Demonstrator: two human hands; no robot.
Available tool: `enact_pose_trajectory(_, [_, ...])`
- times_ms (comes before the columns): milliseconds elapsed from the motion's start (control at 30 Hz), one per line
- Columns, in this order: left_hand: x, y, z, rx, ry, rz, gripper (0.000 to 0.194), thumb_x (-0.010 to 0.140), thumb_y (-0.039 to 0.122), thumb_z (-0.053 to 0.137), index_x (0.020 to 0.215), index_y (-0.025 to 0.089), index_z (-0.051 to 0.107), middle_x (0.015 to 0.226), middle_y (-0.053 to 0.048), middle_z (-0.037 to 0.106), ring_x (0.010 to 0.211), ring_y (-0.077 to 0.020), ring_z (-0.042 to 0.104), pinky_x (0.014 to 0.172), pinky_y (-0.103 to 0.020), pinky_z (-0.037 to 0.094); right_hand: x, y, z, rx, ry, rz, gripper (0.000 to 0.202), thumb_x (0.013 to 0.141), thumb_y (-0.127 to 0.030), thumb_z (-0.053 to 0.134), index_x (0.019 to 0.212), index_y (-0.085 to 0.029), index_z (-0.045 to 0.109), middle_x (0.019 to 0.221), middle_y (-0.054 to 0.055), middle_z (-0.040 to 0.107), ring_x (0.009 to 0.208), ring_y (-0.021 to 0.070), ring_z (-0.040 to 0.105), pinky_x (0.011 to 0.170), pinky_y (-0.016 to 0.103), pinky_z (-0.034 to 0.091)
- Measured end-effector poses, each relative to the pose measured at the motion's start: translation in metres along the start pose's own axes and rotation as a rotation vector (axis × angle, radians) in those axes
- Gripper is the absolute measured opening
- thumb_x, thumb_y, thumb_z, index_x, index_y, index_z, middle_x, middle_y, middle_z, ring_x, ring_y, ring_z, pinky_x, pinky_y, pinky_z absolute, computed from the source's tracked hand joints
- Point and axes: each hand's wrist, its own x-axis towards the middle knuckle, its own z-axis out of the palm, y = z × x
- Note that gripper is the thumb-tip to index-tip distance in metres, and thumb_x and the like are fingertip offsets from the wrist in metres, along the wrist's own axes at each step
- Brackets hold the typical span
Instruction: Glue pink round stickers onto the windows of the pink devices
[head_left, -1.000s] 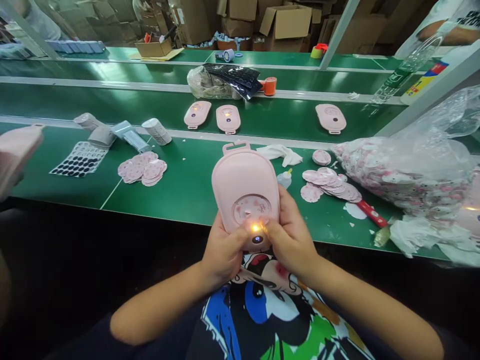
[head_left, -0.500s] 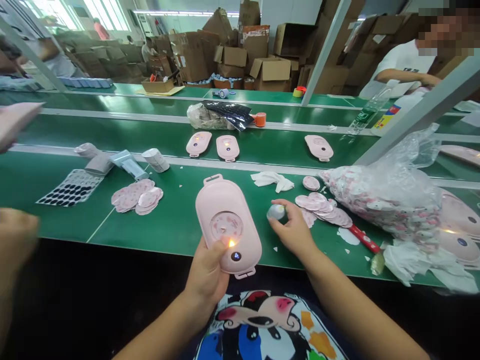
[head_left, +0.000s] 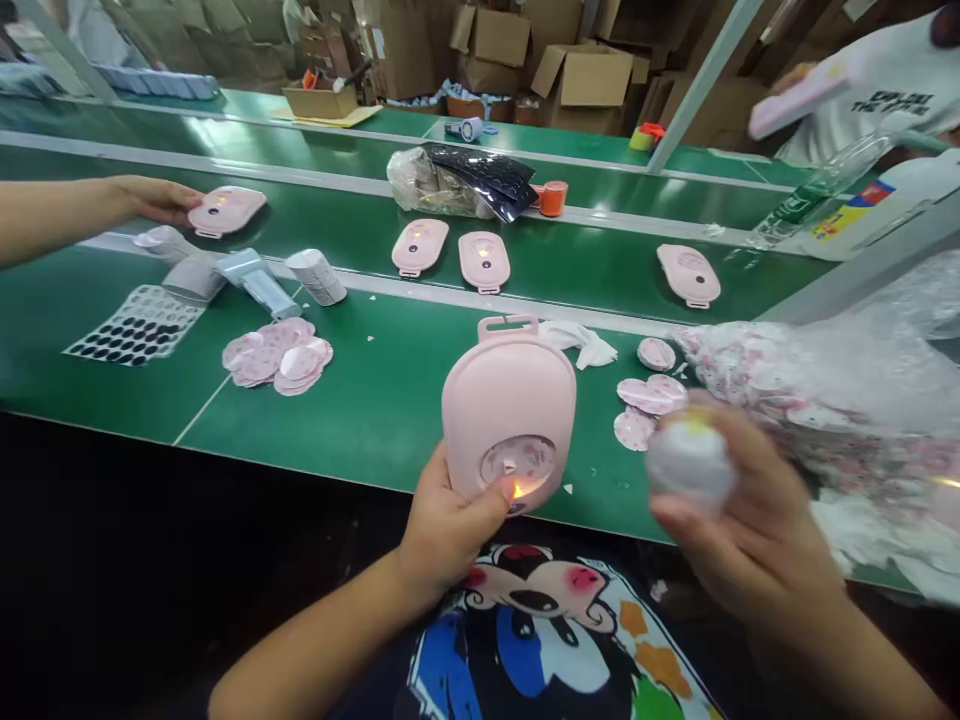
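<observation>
My left hand (head_left: 457,525) grips the lower end of a pink oval plastic device (head_left: 510,390), tilted up above the table edge. Its round recess holds a patterned disc, and an orange light glows beside my thumb. In my right hand (head_left: 757,510) is a whitish rounded object (head_left: 690,465) with a yellow spot, blurred, so its kind is unclear; the fingers are closed around it. Just beyond that hand lie round patterned stickers (head_left: 649,395) and a small round pink piece (head_left: 656,354). A white crumpled tissue (head_left: 581,343) lies partly behind the device.
Pink devices (head_left: 484,262) lie on the green belt. Another person's hand (head_left: 169,200) touches one (head_left: 229,210) at left. A sticker pile (head_left: 277,355), dotted sheet (head_left: 135,325) and white roll (head_left: 316,277) are at left; a plastic bag (head_left: 847,370) bulges at right.
My right hand has lifted the whitish object rightward and nearer the camera. The device has tilted more upright in my left hand. Another person's hand has set a pink device on the belt.
</observation>
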Motion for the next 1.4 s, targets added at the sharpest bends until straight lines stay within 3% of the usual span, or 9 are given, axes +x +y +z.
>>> enact_pose_trajectory(67, [0.004,-0.002,-0.001,0.011,0.002,-0.009,0.05,0.063,0.037,0.087,0.105,0.02,0.065,0.098,-0.008,0.071,0.087,-0.0208,0.067,0.078,-0.03,0.059,0.004,-0.003,0.001,0.019,-0.114,0.039,0.061,0.091,-0.037,0.054,0.147,-0.027,0.031,0.114,0.009,0.052,0.1,0.015,0.056,0.086,0.028,0.053])
enact_pose_trajectory(133, [0.007,-0.003,-0.003,0.025,-0.005,0.0,0.05,0.065,0.038,0.085,0.105,0.019,0.064,0.102,-0.01,0.07,0.09,-0.022,0.066,0.081,-0.032,0.059,0.009,-0.009,0.005,0.119,-0.133,0.106,0.061,0.086,-0.03,0.054,0.142,-0.021,0.03,0.104,0.008,0.052,0.087,0.0102,0.056,0.074,0.021,0.053])
enact_pose_trajectory(233, [0.009,-0.005,-0.006,0.052,-0.02,0.014,0.049,0.066,0.039,0.084,0.106,0.017,0.064,0.105,-0.011,0.069,0.091,-0.0231,0.066,0.085,-0.035,0.058,0.014,-0.017,0.011,0.142,-0.073,0.161,0.04,0.081,-0.024,0.053,0.118,-0.018,0.04,0.097,0.006,0.052,0.077,0.0069,0.054,0.061,0.015,0.048])
enact_pose_trajectory(367, [0.008,-0.005,-0.007,0.011,-0.016,-0.011,0.049,0.066,0.038,0.085,0.105,0.017,0.063,0.101,-0.011,0.07,0.089,-0.0233,0.068,0.081,-0.033,0.059,0.019,-0.025,0.012,0.021,-0.129,0.073,0.017,0.079,-0.02,0.052,0.094,-0.017,0.047,0.085,0.002,0.053,0.07,0.0053,0.051,0.059,0.015,0.045])
enact_pose_trajectory(567, [0.003,-0.001,-0.007,-0.006,0.0,-0.062,0.054,0.064,0.041,0.086,0.106,0.016,0.063,0.101,-0.014,0.071,0.091,-0.0274,0.069,0.082,-0.037,0.061,0.022,-0.029,0.009,-0.1,-0.055,-0.14,0.019,0.081,-0.017,0.052,0.1,-0.017,0.052,0.093,0.002,0.06,0.086,0.0068,0.057,0.073,0.017,0.049])
enact_pose_trajectory(767, [0.001,0.002,-0.005,-0.019,-0.002,-0.031,0.05,0.063,0.037,0.087,0.102,0.015,0.064,0.096,-0.013,0.073,0.086,-0.026,0.071,0.076,-0.033,0.062,0.02,-0.033,0.0,-0.151,-0.06,-0.214,0.019,0.087,-0.023,0.057,0.105,-0.016,0.059,0.097,0.004,0.061,0.091,0.0082,0.057,0.078,0.019,0.049])
enact_pose_trajectory(967, [0.003,-0.002,-0.01,0.069,-0.017,0.032,0.048,0.068,0.032,0.083,0.108,0.016,0.062,0.1,-0.011,0.072,0.09,-0.0219,0.07,0.081,-0.03,0.06,0.02,-0.043,-0.017,-0.198,-0.071,-0.134,0.019,0.09,-0.025,0.059,0.105,-0.016,0.064,0.096,0.004,0.059,0.087,0.0061,0.056,0.074,0.017,0.047])
enact_pose_trajectory(1400, [0.001,0.002,-0.01,0.198,-0.063,0.197,0.037,0.071,0.022,0.077,0.106,0.02,0.065,0.098,-0.004,0.073,0.086,-0.0134,0.069,0.077,-0.017,0.057,0.017,-0.046,-0.024,-0.129,-0.126,-0.179,0.021,0.088,-0.015,0.06,0.108,-0.012,0.064,0.097,0.004,0.058,0.089,0.0038,0.053,0.076,0.014,0.044])
